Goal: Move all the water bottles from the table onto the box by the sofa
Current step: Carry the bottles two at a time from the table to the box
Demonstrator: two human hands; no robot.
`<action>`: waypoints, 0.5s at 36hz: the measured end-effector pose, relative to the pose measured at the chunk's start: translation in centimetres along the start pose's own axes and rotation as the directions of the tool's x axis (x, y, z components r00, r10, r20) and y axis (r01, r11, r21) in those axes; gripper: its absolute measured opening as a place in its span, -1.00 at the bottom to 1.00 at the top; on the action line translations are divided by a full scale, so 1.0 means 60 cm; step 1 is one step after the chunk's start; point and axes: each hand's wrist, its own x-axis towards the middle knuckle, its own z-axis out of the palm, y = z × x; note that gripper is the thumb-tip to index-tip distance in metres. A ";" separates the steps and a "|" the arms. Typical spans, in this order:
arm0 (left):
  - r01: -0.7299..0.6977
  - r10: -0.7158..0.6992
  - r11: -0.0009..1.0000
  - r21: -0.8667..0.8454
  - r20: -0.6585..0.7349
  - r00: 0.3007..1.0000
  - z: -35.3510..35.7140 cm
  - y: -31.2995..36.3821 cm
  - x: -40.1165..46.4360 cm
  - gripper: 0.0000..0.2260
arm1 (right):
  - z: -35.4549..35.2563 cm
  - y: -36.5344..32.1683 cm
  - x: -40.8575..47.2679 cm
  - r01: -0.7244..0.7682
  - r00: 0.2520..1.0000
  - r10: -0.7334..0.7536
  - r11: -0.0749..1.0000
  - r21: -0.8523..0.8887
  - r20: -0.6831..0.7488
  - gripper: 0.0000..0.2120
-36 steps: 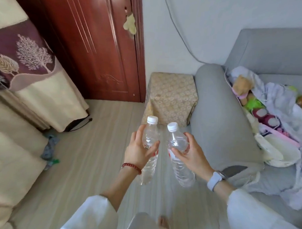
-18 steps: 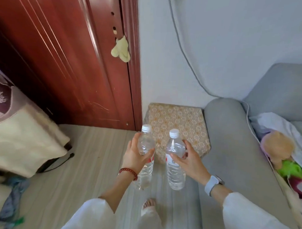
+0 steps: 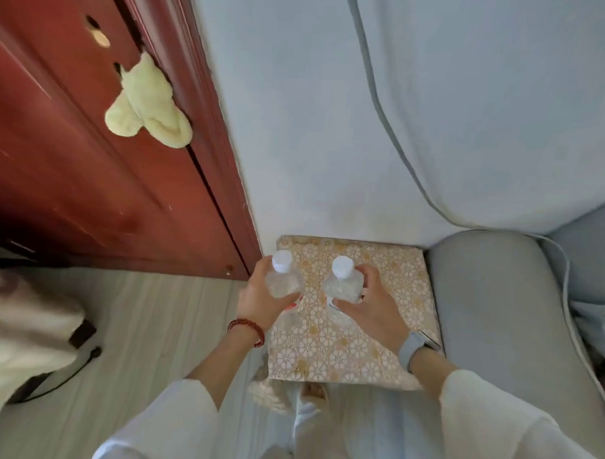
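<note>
I look straight down at the box [image 3: 358, 355], covered in gold flower-patterned cloth, wedged between the wall and the sofa arm. My left hand [image 3: 259, 301] grips a clear water bottle with a white cap [image 3: 281, 273] over the box's left edge. My right hand [image 3: 370, 309] grips a second clear white-capped bottle [image 3: 342, 280] over the box's top. Both bottles stand upright side by side, a small gap between them. I cannot tell whether their bases touch the box.
A red wooden door [image 3: 90, 174] with a pale yellow cloth [image 3: 147, 107] on its handle stands left of the box. The grey sofa arm [image 3: 496, 322] borders the box on the right. A cream cloth-covered object [image 3: 20, 326] lies on the floor at left.
I have stepped up to the box and now look down on it. Both hands have carried the bottles forward from above the floor to over the box top.
</note>
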 end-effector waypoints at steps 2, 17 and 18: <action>-0.016 0.016 1.000 0.020 0.003 1.000 0.025 -0.012 0.050 -0.35 | 0.007 0.019 0.054 -0.005 1.000 0.005 1.000 -0.009 0.008 -0.31; -0.173 0.145 0.975 0.140 0.187 0.972 0.072 -0.049 0.274 -0.40 | 0.048 0.074 0.265 0.034 0.981 -0.045 0.997 0.062 0.186 -0.33; -0.173 0.143 0.975 0.138 0.207 0.968 0.071 -0.051 0.278 -0.38 | 0.049 0.075 0.267 0.042 0.981 -0.049 0.998 0.039 0.188 -0.33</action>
